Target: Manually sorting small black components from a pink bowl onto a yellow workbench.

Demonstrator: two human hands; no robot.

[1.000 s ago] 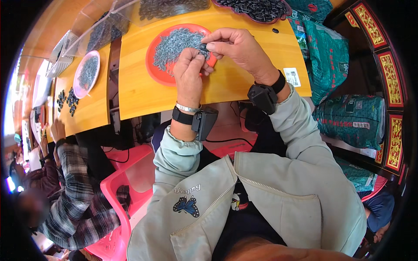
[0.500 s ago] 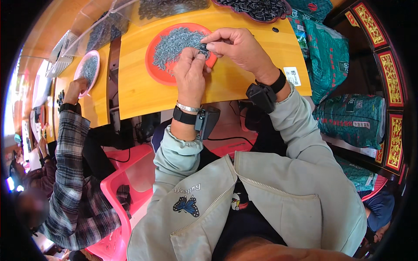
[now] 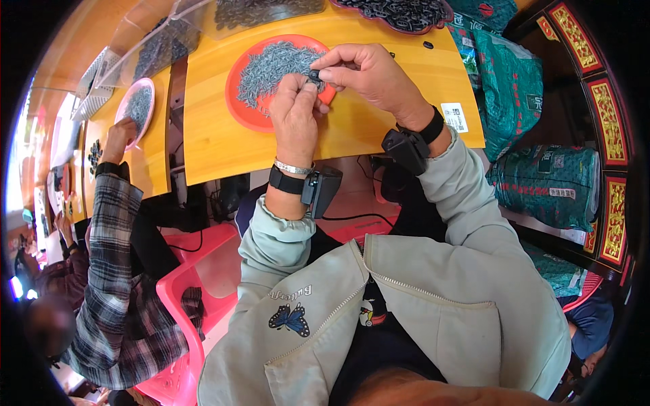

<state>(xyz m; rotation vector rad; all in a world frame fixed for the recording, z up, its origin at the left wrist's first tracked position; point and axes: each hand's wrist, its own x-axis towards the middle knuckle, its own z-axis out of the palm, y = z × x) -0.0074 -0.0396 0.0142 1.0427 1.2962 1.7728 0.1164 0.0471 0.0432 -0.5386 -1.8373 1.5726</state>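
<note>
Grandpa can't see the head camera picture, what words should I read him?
A person's left hand and right hand hold a small black piece at the right side of a red plate of small grey pieces on a yellow table. At left, a co-worker's hand is at a pink plate.

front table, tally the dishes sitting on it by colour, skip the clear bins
Red plate: 1
Dark scalloped dish: 1
Total: 2
</note>
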